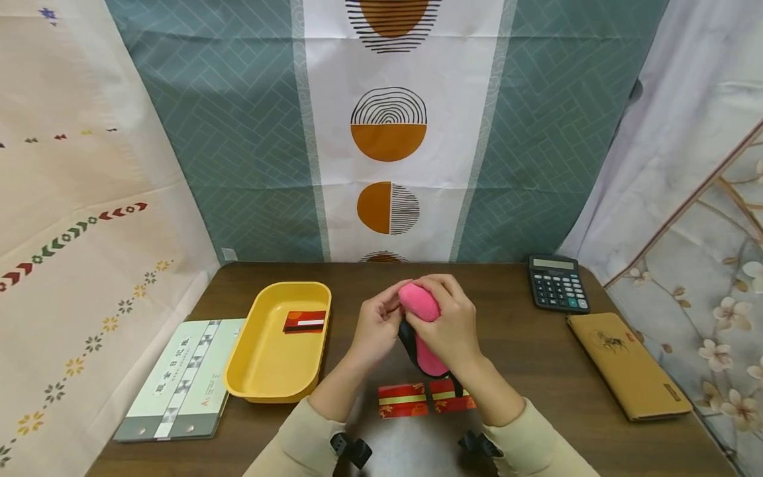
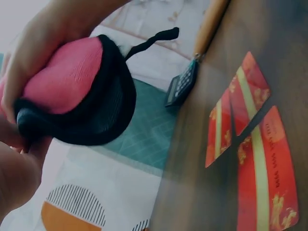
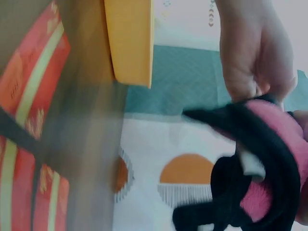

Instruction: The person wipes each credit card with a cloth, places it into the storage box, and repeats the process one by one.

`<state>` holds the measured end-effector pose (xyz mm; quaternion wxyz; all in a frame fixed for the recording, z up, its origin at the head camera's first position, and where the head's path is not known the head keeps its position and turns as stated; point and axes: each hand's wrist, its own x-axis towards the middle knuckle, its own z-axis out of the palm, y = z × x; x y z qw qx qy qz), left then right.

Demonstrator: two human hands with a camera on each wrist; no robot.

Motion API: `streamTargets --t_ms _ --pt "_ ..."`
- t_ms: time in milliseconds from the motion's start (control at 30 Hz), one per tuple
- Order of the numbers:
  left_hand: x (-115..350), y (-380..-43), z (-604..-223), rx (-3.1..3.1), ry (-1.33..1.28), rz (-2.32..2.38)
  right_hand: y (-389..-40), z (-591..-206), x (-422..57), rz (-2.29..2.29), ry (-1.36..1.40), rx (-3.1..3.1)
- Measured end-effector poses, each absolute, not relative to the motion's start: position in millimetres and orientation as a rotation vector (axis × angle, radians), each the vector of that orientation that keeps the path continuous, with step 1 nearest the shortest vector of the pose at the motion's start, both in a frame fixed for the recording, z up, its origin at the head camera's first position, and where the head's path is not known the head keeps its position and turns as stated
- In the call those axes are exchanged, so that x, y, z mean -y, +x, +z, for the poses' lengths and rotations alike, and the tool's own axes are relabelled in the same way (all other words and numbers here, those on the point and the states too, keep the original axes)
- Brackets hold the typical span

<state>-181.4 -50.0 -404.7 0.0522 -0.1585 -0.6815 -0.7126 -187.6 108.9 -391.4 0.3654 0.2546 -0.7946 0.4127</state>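
Both hands hold a soft pink cloth item (image 1: 430, 356) with black edging and a black strap, raised above the table; its exact kind I cannot tell. My right hand (image 1: 451, 321) wraps round its pink body. Thumb and fingers of my left hand (image 1: 377, 326) pinch its left edge. In the left wrist view the black edging (image 2: 126, 96) curves round a dark underside, and a strap end sticks out. Below lie red card-like pieces (image 1: 403, 401) with a pale yellow band and dark gaps between them.
A yellow tray (image 1: 271, 394) on the left holds a red card with a dark stripe (image 1: 305, 322). Beside it lies a pale green folder (image 1: 179, 377). On the right are a black calculator (image 1: 558, 283) and a tan wallet-like case (image 1: 628, 366). Patterned cloth (image 1: 256, 132) hangs behind the table.
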Motion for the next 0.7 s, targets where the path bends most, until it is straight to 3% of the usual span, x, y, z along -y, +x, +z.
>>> streamTargets --t_ms 267,467,700 --pt "61.0 -177.5 -399.3 1.997 -0.424 -2.263 -195.2 -386.1 -123.1 1.057 0.513 2.035" --pt "53.4 -180.6 -401.9 2.095 -0.537 -2.097 -187.8 -388.0 -110.6 1.112 0.658 2.019" --pt "60.3 -175.6 -400.0 2.130 -0.465 -2.132 -185.7 -389.3 -112.3 1.123 0.621 2.005"
